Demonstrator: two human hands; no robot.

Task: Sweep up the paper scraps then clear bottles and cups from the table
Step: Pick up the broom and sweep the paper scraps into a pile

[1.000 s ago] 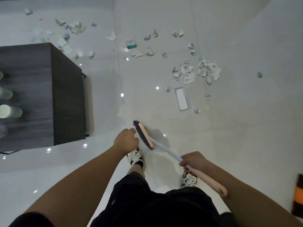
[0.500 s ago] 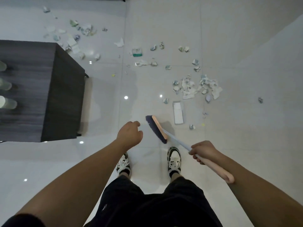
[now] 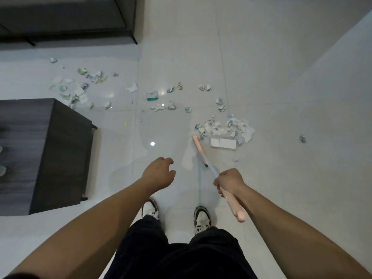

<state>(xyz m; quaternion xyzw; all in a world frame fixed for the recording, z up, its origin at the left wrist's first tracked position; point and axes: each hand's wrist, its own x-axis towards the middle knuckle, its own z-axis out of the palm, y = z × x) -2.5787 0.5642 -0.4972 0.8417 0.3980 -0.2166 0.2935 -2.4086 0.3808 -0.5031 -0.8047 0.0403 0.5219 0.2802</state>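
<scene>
My right hand [image 3: 229,181] grips the pink handle of a broom [image 3: 199,150]. The broom's pink head lies on the white tile floor, just left of a heap of paper scraps [image 3: 225,126] and a flat white carton [image 3: 222,143]. More scraps [image 3: 80,91] are strewn at the upper left by the table corner, and a loose row of scraps [image 3: 171,97] runs across the middle. My left hand [image 3: 160,174] hangs free over the floor, fingers loosely curled, holding nothing. At the frame's left edge the cups on the dark table [image 3: 26,137] barely show.
A dark bench or shelf with thin black legs [image 3: 80,17] stands at the top left. A single scrap [image 3: 302,138] lies far right. My two shoes [image 3: 175,216] stand on the tiles below my hands. A wall runs diagonally at the right.
I have stepped forward and the view has tilted up. The broom head has swung right and forward to the scrap heap; the white carton now lies crosswise. My left hand stays off the broom.
</scene>
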